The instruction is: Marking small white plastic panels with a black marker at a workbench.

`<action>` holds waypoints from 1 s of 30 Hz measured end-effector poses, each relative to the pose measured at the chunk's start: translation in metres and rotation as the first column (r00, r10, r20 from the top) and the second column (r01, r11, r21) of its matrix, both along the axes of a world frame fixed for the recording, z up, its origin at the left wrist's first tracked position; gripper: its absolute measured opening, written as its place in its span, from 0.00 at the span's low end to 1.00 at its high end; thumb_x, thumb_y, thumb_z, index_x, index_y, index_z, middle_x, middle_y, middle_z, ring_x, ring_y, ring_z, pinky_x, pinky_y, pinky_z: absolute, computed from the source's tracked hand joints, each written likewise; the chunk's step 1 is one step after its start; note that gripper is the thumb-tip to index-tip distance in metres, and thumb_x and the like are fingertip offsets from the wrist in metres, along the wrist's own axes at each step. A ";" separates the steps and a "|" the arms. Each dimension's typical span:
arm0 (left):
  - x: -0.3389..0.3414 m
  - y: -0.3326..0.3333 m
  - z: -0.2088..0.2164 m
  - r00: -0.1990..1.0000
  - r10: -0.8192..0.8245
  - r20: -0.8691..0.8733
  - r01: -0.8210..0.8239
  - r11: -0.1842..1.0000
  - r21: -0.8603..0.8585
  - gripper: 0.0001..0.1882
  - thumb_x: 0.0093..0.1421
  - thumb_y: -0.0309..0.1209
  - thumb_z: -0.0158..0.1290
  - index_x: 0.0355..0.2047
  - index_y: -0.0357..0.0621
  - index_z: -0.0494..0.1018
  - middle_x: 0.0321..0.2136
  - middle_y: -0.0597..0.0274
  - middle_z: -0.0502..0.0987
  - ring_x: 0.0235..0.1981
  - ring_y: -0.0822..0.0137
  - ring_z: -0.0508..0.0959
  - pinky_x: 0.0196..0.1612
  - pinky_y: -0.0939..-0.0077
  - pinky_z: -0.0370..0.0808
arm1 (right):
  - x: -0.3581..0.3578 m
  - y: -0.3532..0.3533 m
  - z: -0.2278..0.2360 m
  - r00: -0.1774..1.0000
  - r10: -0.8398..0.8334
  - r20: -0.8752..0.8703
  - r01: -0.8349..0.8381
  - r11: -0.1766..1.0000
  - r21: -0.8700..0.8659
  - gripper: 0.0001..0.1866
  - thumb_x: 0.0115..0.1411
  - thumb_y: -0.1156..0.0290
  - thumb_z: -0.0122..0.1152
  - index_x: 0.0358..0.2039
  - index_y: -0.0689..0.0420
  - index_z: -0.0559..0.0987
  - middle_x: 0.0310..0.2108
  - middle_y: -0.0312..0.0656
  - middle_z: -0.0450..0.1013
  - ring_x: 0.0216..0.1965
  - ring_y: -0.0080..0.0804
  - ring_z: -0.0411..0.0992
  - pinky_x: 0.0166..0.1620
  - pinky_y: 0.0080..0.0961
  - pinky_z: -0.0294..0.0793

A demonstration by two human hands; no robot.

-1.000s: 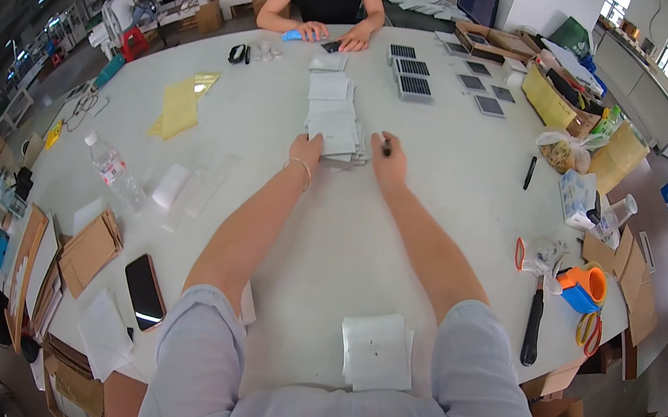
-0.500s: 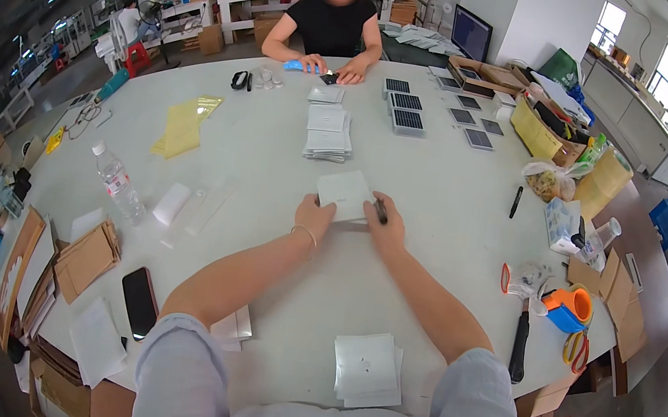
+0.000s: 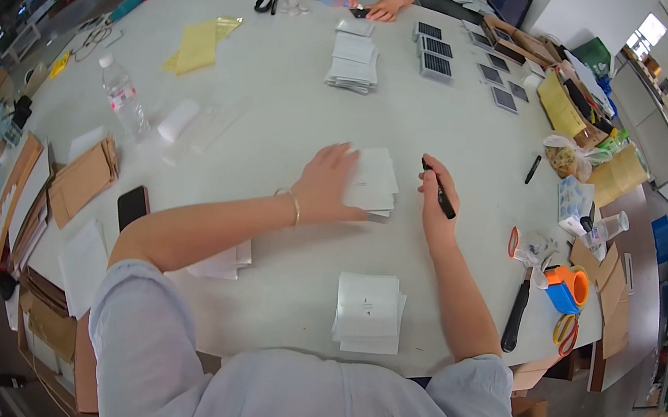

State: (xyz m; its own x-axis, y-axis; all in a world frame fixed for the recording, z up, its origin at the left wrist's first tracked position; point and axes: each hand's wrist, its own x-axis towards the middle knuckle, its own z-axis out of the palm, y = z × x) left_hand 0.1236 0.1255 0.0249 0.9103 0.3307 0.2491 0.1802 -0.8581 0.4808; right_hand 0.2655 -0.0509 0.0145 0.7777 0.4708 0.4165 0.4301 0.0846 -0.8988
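A small stack of white square sheets point(image 3: 374, 182) lies slightly fanned on the table in front of me. My left hand point(image 3: 325, 185) is at its left side, fingers spread, with the thumb by the near edge. To the right of the stack, my right hand point(image 3: 439, 204) is closed round a black marker pen point(image 3: 446, 203), held tilted above the table. Closer to my body sits another stack of white squares point(image 3: 366, 309), the top one bearing small dark marks. More white sheets point(image 3: 220, 264) are partly covered by my left forearm.
Across the white table point(image 3: 278, 120), a person's hands point(image 3: 376, 9) work beside white stacks point(image 3: 352, 66) and dark-faced panels point(image 3: 436, 56). At left stand a water bottle point(image 3: 122, 92) and a phone point(image 3: 133, 208). A black-handled tool point(image 3: 517, 314), orange tape dispenser point(image 3: 565, 287) and scissors point(image 3: 566, 331) lie right.
Both hands held the white stack; now it rests on the table. My right hand has moved off to the right with the pen, and my left fingers have spread. The view has tipped downward.
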 end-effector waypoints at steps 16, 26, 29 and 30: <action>0.022 0.005 0.009 0.964 -0.214 -0.159 0.220 0.975 0.022 0.51 0.35 0.53 0.67 0.54 0.39 0.59 0.52 0.51 0.61 0.54 0.49 0.61 0.57 0.60 0.60 | -0.015 0.065 0.010 0.996 0.082 -0.042 -0.087 0.987 -0.134 0.13 0.55 0.67 0.60 0.19 0.59 0.71 0.13 0.32 0.64 0.17 0.19 0.59 0.21 0.23 0.59; 0.024 0.005 0.005 0.975 -0.201 -0.094 0.203 0.979 0.007 0.44 0.37 0.52 0.65 0.51 0.38 0.64 0.48 0.52 0.63 0.50 0.51 0.63 0.55 0.63 0.63 | -0.010 0.069 -0.011 0.996 0.034 0.084 -0.017 0.981 -0.193 0.15 0.56 0.64 0.59 0.18 0.58 0.70 0.11 0.35 0.64 0.14 0.23 0.59 0.20 0.25 0.60; 0.023 0.005 0.007 0.974 -0.198 -0.106 0.199 0.980 0.006 0.44 0.37 0.52 0.65 0.50 0.38 0.65 0.48 0.52 0.63 0.50 0.52 0.64 0.54 0.63 0.63 | -0.013 0.069 -0.008 0.993 0.024 0.113 -0.001 0.979 -0.203 0.15 0.56 0.64 0.59 0.17 0.57 0.70 0.11 0.35 0.65 0.14 0.24 0.60 0.20 0.25 0.61; 0.023 0.005 0.007 0.974 -0.198 -0.107 0.199 0.980 0.005 0.44 0.37 0.52 0.65 0.50 0.38 0.65 0.48 0.52 0.63 0.50 0.52 0.64 0.54 0.63 0.63 | -0.013 0.070 -0.008 0.988 0.013 0.154 0.021 0.976 -0.218 0.15 0.56 0.64 0.59 0.17 0.57 0.70 0.11 0.35 0.65 0.14 0.24 0.60 0.20 0.25 0.61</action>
